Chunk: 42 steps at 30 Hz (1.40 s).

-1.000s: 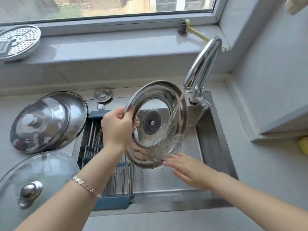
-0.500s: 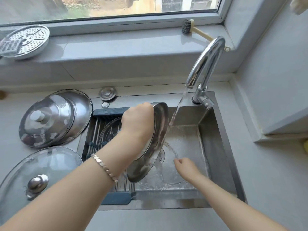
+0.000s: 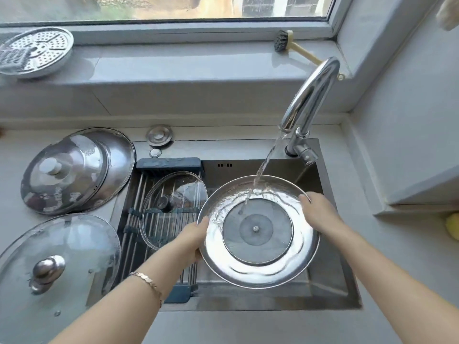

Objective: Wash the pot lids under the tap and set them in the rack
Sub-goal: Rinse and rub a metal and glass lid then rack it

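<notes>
A steel pot lid with a glass centre [image 3: 258,232] is held level over the sink, underside up, and water from the tap [image 3: 311,95] pours onto its far rim. My left hand [image 3: 196,235] grips its left edge and my right hand [image 3: 316,211] grips its right edge. A glass lid [image 3: 173,209] lies on the roll-up rack [image 3: 139,194] across the sink's left part. On the counter at the left rest two stacked steel lids [image 3: 74,170] and a large glass lid with a steel knob [image 3: 57,266].
The sink basin [image 3: 330,289] lies below the held lid. A perforated steamer plate [image 3: 34,50] and a brush [image 3: 285,43] sit on the window sill. A sink plug [image 3: 159,136] lies behind the rack. A yellow object [image 3: 453,225] shows at the right edge.
The steel lid has turned from on edge in my left hand alone to level with its underside up. My right hand has come up from the basin to grip the lid's right rim.
</notes>
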Each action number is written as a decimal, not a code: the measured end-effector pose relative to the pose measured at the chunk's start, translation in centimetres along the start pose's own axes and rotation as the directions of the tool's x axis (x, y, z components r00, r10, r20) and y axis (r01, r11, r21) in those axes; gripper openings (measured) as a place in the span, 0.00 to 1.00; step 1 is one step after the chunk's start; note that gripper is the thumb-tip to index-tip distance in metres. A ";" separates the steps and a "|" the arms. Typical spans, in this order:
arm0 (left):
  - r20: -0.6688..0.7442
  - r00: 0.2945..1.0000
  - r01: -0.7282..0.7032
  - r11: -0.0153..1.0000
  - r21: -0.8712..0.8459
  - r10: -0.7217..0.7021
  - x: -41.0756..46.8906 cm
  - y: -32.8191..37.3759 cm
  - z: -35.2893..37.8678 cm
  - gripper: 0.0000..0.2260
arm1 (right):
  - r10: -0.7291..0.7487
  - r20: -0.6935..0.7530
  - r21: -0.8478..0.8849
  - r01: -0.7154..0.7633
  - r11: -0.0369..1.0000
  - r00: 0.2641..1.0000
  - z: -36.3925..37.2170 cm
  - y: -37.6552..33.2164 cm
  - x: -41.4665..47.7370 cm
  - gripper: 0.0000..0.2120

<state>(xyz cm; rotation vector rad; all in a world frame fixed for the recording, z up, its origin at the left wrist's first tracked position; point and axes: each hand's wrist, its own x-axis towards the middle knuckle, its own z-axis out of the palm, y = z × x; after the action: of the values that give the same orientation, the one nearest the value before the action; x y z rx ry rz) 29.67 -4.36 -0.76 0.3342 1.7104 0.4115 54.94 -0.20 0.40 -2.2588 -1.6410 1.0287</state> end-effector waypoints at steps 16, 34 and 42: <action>0.026 0.870 -0.481 0.838 0.258 0.492 -5.3 4.9 -0.3 0.13 | 0.099 -0.147 0.489 -0.015 0.872 0.984 2.0 1.1 -0.8 0.14; 0.537 0.135 -0.895 -0.130 0.426 0.833 -5.2 -0.2 4.2 0.16 | 0.370 0.409 0.381 -0.524 0.762 0.834 -4.9 0.4 -0.6 0.12; -0.044 0.906 -0.391 0.793 -0.468 0.421 -4.9 2.8 3.3 0.16 | 0.325 0.345 0.568 -0.472 0.675 0.881 -1.0 1.7 -0.5 0.27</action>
<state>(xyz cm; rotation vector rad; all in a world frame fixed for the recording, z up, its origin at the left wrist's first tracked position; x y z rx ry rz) 33.74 -3.70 4.33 0.3533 1.4117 1.1037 56.82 -1.00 0.52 -2.0793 -0.6326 1.6780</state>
